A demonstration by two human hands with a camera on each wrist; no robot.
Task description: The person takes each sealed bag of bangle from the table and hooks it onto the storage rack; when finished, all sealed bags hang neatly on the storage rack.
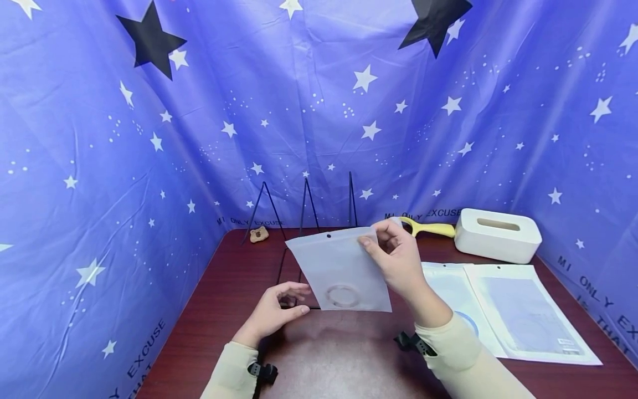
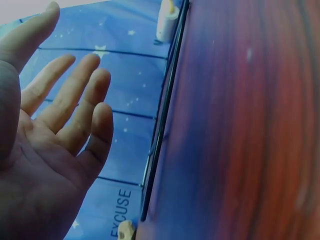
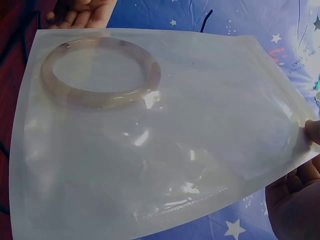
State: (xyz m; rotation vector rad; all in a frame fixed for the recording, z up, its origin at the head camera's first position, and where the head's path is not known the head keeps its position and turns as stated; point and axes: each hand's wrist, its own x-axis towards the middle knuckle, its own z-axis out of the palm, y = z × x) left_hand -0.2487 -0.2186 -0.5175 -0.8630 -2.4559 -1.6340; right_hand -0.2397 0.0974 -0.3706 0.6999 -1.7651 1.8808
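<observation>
"White translucent plastic pouch (image 1: 339, 269) with a small dark hole near its top edge: position?"

"Held up and tilted over the dark red wood-grain worktop (image 1: 194, 332). Right hand (image 1: 401, 260) pinches its upper right corner."

"Contents?"

"One pale pinkish-brown, glossy ring (image 3: 95, 100), lying at the end opposite the hole."

"Other hand?"

"Left hand (image 1: 273, 310): fingers loosely spread, thumb apart, palm bare, holding nothing. Just beside the pouch's lower left edge; contact cannot be told."

"Key relation for the coming move?"

"My judgement: the long axis, foreshortened by tilt, runs from the holed edge down to the ring end. Right hand has the holed end; left hand is nearer the ring, which lies to its right."

"Surroundings?"

"Black thin-wire rack (image 2: 161, 121) behind the pouch, beyond the left hand. Two white flat pouches (image 1: 528, 313) on the worktop, right side."
</observation>
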